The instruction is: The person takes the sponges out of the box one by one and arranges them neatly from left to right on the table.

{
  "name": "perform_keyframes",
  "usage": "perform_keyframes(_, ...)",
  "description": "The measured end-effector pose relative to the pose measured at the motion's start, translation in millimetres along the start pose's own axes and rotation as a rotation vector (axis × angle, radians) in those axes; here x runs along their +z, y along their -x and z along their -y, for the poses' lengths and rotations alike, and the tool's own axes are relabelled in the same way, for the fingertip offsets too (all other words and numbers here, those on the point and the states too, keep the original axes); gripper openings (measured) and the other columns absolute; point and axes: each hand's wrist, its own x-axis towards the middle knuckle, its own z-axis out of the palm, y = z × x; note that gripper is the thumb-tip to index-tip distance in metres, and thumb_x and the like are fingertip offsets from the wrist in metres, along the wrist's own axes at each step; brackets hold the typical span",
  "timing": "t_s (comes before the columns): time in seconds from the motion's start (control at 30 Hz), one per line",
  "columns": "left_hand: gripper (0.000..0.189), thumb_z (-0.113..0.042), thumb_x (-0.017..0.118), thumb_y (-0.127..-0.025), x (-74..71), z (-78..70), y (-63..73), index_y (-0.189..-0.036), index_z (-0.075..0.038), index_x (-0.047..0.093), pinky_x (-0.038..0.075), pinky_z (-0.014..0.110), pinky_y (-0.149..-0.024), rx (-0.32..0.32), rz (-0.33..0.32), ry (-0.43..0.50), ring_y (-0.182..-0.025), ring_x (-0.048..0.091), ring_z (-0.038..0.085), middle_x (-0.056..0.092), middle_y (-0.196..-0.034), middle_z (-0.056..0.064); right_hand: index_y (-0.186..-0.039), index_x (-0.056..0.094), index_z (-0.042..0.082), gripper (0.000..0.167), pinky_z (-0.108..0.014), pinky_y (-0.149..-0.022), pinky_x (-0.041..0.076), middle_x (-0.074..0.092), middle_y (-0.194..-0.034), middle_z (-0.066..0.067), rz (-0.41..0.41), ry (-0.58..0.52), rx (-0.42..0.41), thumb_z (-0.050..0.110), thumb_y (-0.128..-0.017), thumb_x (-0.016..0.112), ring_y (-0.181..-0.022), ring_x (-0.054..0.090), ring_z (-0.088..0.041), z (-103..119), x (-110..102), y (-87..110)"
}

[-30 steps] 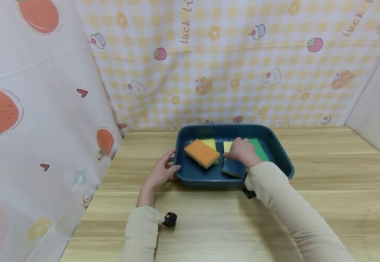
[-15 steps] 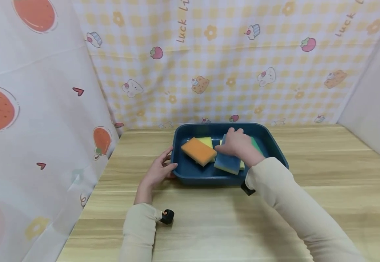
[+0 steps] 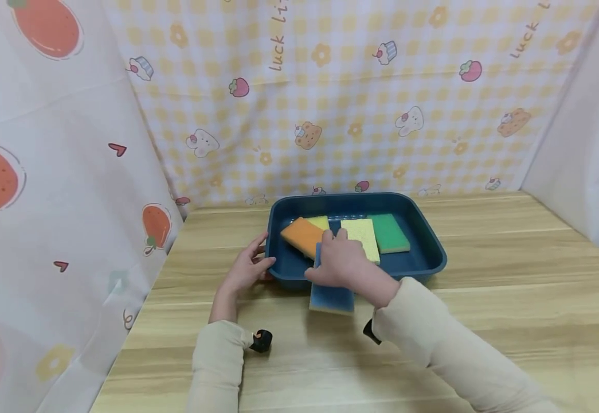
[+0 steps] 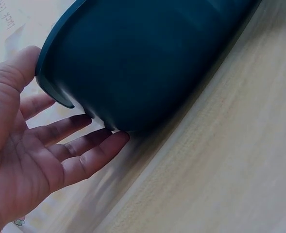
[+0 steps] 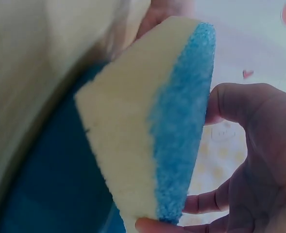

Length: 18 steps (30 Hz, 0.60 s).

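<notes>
My right hand (image 3: 341, 261) grips a blue sponge (image 3: 332, 298) over the near rim of a dark blue rectangular tray (image 3: 423, 265). The right wrist view shows the sponge's cream foam and blue scrub layer (image 5: 184, 126), with thumb and fingers on its edges. At the tray's left near corner, my left hand (image 3: 245, 269) rests its thumb and fingertips against the outside; its fingers are fairly straight in the left wrist view. Inside the tray lie an orange sponge (image 3: 301, 234) partly over a yellow one (image 3: 320, 221), a pale yellow sponge (image 3: 362, 234) and a green sponge (image 3: 391, 232).
The tray stands on a wood-grain table (image 3: 299, 367), close to a checked curtain (image 3: 351, 166) at the back. A white printed cloth (image 3: 82, 172) borders the left side, and a plain white one (image 3: 583, 149) the right.
My right hand has lifted the blue sponge and carried it left and toward me, out over the near rim. The pale yellow and green sponges are now uncovered. My left hand stays at the tray.
</notes>
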Motion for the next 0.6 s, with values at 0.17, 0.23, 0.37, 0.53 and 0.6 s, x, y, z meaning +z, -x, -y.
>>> perform_keyframes(0.17,0.063,-0.008,0.053,-0.09,1.0,1.1,-0.9,-0.144,-0.019,0.021,0.052,0.042,-0.075,0.008,-0.011,-0.023,-0.113,0.047,0.036,0.034,-0.136,0.02,-0.129,0.036,-0.003,0.085,-0.041,-0.073,0.047,0.043,-0.115,-0.024,0.015,-0.011,-0.027,0.056,-0.073,0.06,-0.075,0.05,-0.029,13,11,12.8)
perform_keyframes(0.23,0.063,-0.009,0.052,-0.09,1.0,1.9,-1.5,-0.144,-0.019,0.021,0.051,0.042,-0.075,0.013,-0.008,-0.031,-0.112,0.048,0.036,0.034,-0.136,0.02,-0.13,0.036,-0.002,0.086,-0.04,-0.073,0.049,0.041,-0.118,-0.026,0.026,-0.007,-0.037,0.057,-0.072,0.06,-0.077,0.051,-0.03,16,14,17.3)
perform_keyframes(0.37,0.063,-0.008,0.052,-0.09,0.5,3.0,-2.7,-0.144,-0.019,0.02,0.051,0.043,-0.075,0.022,0.0,-0.025,-0.112,0.048,0.036,0.034,-0.135,0.021,-0.128,0.038,-0.003,0.087,-0.042,-0.074,0.049,0.043,-0.117,-0.025,0.025,0.039,-0.09,0.059,-0.071,0.06,-0.082,0.052,-0.03,23,20,25.6)
perform_keyframes(0.53,0.063,-0.007,0.051,-0.091,-0.6,3.8,-2.8,-0.145,-0.017,0.02,0.052,0.043,-0.074,0.033,0.008,-0.011,-0.113,0.047,0.038,0.034,-0.135,0.022,-0.119,0.043,-0.002,0.079,-0.043,-0.072,0.048,0.046,-0.108,-0.023,0.012,0.068,-0.141,0.057,-0.071,0.061,-0.077,0.051,-0.028,31,23,34.9)
perform_keyframes(0.6,0.063,-0.007,0.051,-0.091,-0.9,4.3,-2.4,-0.145,-0.017,0.02,0.052,0.043,-0.074,0.035,0.007,-0.011,-0.113,0.047,0.038,0.034,-0.135,0.022,-0.119,0.043,-0.002,0.077,-0.042,-0.071,0.048,0.046,-0.107,-0.022,0.019,0.068,-0.155,0.057,-0.071,0.061,-0.076,0.051,-0.027,34,24,38.0)
